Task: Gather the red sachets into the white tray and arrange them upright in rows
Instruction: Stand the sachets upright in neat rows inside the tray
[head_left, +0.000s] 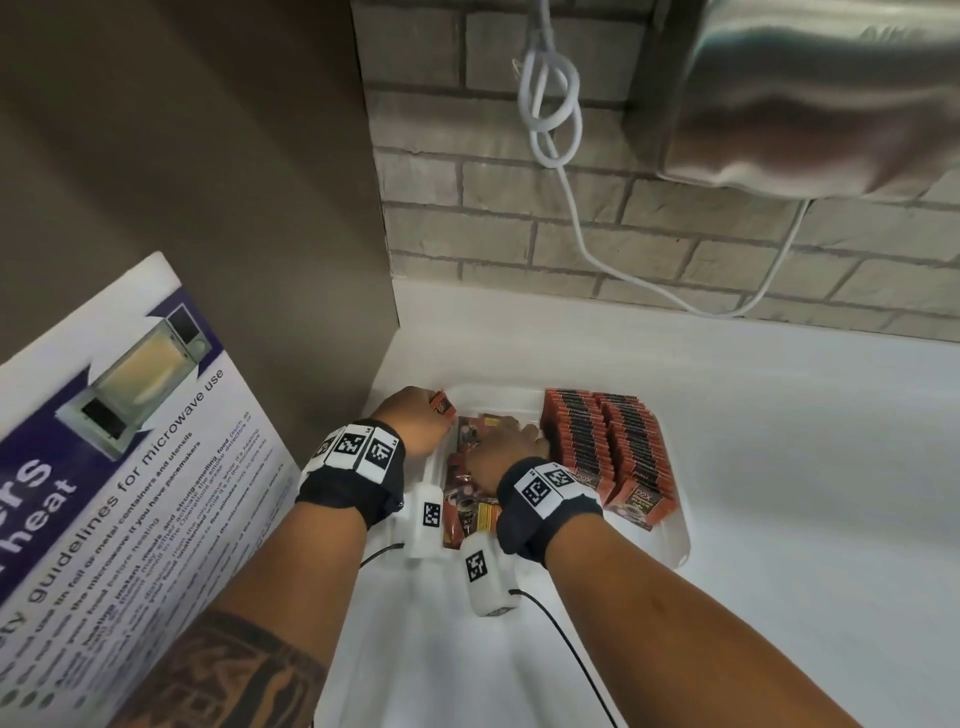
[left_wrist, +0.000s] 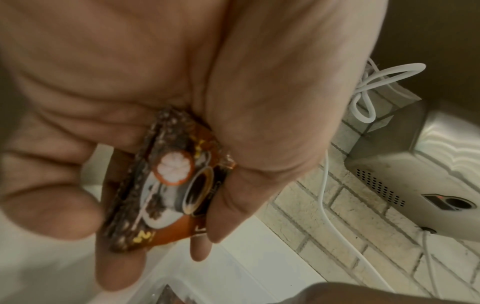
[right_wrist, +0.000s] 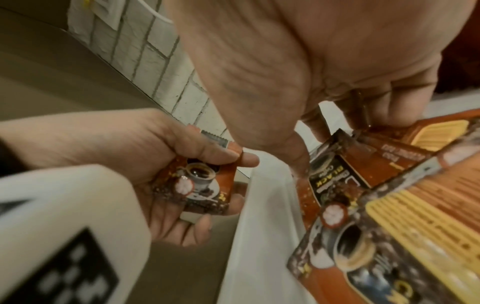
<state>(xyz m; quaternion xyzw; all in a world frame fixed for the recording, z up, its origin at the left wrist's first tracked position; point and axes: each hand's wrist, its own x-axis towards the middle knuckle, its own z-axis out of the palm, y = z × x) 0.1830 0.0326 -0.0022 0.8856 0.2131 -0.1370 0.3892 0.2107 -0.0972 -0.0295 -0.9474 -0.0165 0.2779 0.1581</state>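
My left hand (head_left: 415, 421) pinches collected sachets (left_wrist: 168, 185) as stack, clear of white tray (head_left: 670, 540); right hand (head_left: 501, 457) fingertips grip loose sachet (right_wrist: 335, 164) for next row.

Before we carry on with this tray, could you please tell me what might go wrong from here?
1. The left hand pinches a small stack of sachets loosely at the tray's left edge; one could slip out onto the counter.
2. The right hand digs into the loose sachets right beside the upright rows; a nudge might topple them.
3. The wrist cable trails near the tray and could snag.
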